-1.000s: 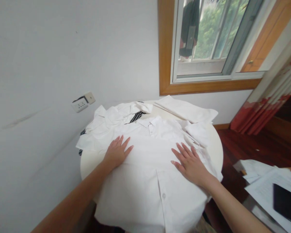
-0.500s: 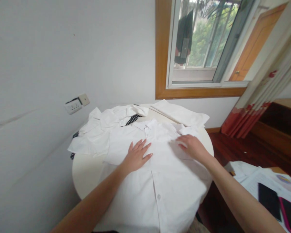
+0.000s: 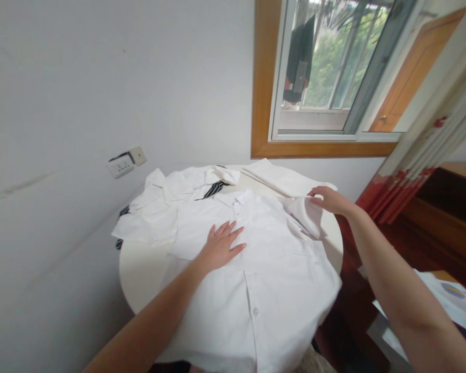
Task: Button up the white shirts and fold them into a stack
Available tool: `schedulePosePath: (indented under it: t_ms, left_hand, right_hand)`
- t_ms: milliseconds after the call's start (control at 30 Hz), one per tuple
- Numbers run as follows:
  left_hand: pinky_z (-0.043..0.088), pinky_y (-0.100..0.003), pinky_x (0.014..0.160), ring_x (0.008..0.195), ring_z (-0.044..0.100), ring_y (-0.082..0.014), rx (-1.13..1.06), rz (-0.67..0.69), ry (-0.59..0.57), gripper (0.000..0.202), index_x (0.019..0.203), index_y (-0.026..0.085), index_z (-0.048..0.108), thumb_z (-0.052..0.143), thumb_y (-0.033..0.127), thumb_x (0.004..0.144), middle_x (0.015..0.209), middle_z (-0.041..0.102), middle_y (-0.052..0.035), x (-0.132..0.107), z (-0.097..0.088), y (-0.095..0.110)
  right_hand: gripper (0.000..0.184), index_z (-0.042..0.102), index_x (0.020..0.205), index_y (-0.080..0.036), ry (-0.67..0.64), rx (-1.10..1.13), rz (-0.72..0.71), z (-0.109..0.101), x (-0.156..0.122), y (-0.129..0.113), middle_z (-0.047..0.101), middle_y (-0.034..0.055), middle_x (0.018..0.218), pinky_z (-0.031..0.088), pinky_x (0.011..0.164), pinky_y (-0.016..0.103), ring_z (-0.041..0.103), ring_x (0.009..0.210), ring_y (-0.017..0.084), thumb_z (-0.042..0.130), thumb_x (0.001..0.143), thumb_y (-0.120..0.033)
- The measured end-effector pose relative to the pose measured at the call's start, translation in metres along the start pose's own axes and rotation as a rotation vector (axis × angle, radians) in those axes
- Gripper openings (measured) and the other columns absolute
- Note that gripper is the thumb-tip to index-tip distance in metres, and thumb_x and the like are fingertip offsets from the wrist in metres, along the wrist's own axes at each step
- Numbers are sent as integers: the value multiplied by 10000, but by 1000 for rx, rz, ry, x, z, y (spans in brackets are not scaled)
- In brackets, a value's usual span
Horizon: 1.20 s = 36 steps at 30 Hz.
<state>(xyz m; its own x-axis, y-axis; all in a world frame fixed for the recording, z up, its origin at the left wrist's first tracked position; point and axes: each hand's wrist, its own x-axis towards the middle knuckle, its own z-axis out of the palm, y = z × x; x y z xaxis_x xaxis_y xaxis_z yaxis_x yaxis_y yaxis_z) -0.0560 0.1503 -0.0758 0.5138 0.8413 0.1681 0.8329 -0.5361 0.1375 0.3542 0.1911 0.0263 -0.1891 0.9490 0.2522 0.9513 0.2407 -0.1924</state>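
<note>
A white button-up shirt (image 3: 283, 290) lies front side up over the round table, its collar at the far end and its hem hanging over the near edge. My left hand (image 3: 222, 247) rests flat on the chest of the shirt with the fingers spread. At the far right, my right hand (image 3: 326, 199) has its thumb and fingers closed on the edge of the shirt's right-hand sleeve (image 3: 305, 213), which is partly lifted and bent.
The cream table (image 3: 135, 274) stands against the wall. Crumpled white clothes (image 3: 151, 207) with a black striped piece (image 3: 216, 189) lie at its back left; a folded white cloth (image 3: 279, 176) lies at the back. Papers (image 3: 450, 295) are at lower right.
My right hand has moved outward and away from me, from the shirt's chest to the sleeve, and has taken hold of it. My left hand stays in place.
</note>
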Motion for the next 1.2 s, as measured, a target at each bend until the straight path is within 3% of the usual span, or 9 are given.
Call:
schedulePosePath:
  t_ms: [233,367,467,633,833,933,1000,1100,1200]
  left_hand:
    - [193,-588,1154,1411,344,-302,-119,-4,67,540,1362,320,529,462,589,899,1514,419,-59,2,-4,-1]
    - [405,-453,1070,1163,601,-250,-409,-51,216,413,1052,228,722,446,507,923,1176,699,-86,8,-12,-6]
    - [499,-422,963,982,680,-238,-776,-165,338,523,1018,160,700,412,583,913,1017,735,-119,12,-25,-11]
    - [558,-410,841,987,677,-239,-1184,-226,369,690,1325,157,475,451,665,858,1229,632,-182,8,-59,-11]
    - [498,-474,973,1292,480,-321,-866,-190,392,993,1513,261,180,731,503,724,1523,305,-202,-16,-75,10]
    - [397,-502,1084,1381,365,-329,-649,-209,441,1045,1535,253,105,745,406,724,1542,255,-186,-28,-60,13]
    - [408,-499,1076,1349,412,-320,-599,-251,449,1038,1541,250,61,718,367,747,1535,248,-191,-33,-49,10]
    - [443,-502,1037,1303,468,-314,-545,-284,405,1012,1543,286,30,682,415,780,1548,216,-183,-40,-40,6]
    - [367,-517,1094,1378,372,-342,-360,-244,336,815,1515,310,236,621,513,826,1589,151,-146,-43,-42,9]
  right_hand:
    - [420,616,777,-198,-62,509,38,-44,-5,-68,600,0,664,376,513,229,537,583,142,530,829,-606]
    - [415,594,841,-211,-139,839,85,-39,8,-113,600,-1,666,360,472,211,522,561,128,606,787,-622]
    - [357,578,847,-221,-165,1101,91,-28,22,-145,643,18,746,432,537,223,574,655,149,650,783,-564]
    - [345,564,837,-220,-191,1282,69,4,44,-196,631,-6,724,444,571,236,574,662,146,656,793,-550]
    - [374,615,905,-206,-336,1238,-78,28,47,-242,673,18,862,497,661,260,613,782,154,570,856,-574]
    - [388,634,1068,-221,-455,1165,-249,26,43,-237,671,62,1140,522,821,314,621,995,172,497,916,-550]
    - [382,628,1142,-225,-378,1029,-338,26,45,-216,634,73,1256,495,921,347,592,1110,181,446,957,-505]
    - [306,671,1099,-198,-125,620,-300,32,54,-165,669,80,1211,438,1011,367,596,1123,199,455,969,-372]
    - [326,693,1129,-183,-64,186,-183,43,62,-109,672,88,1227,425,1020,330,600,1139,209,438,928,-161]
